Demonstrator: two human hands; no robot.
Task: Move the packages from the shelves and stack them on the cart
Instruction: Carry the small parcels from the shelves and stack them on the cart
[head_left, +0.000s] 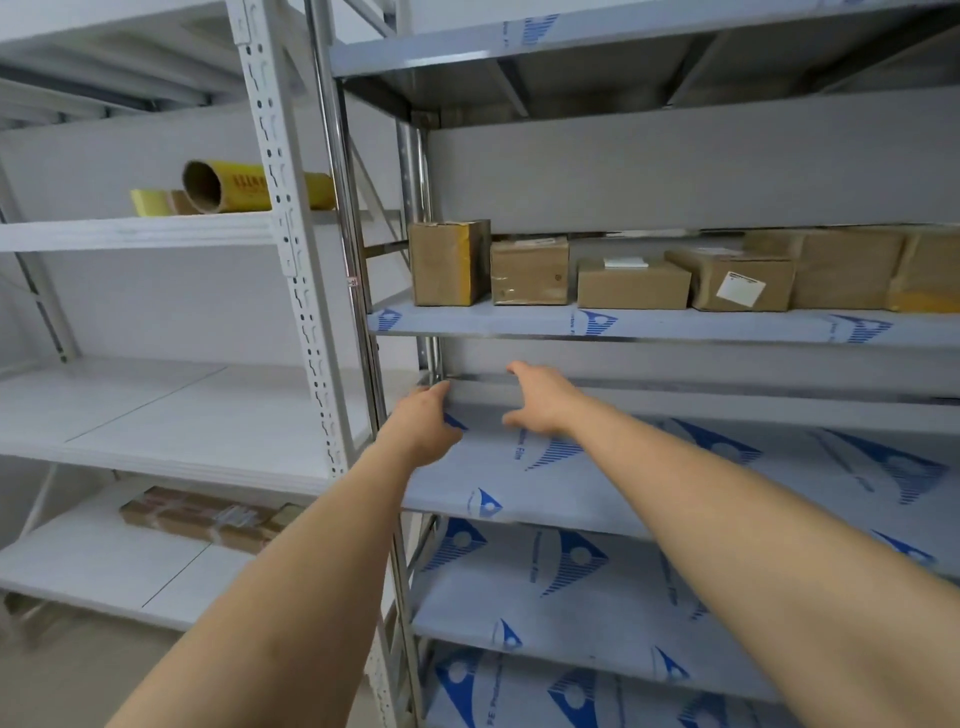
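Storeroom, metal shelving (649, 325), cardboard packages (530, 270)

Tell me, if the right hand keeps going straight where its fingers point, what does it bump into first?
Probably the grey back panel behind the film-covered shelf. The right hand points up and inward, below the row of cardboard boxes, and nothing lies between. Depth is hard to judge.

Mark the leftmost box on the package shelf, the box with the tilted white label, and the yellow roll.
Leftmost box (447, 265): head view, its front face.
Labelled box (737, 283): head view, front face beside the label.
Yellow roll (249, 189): head view, its wrapped side.
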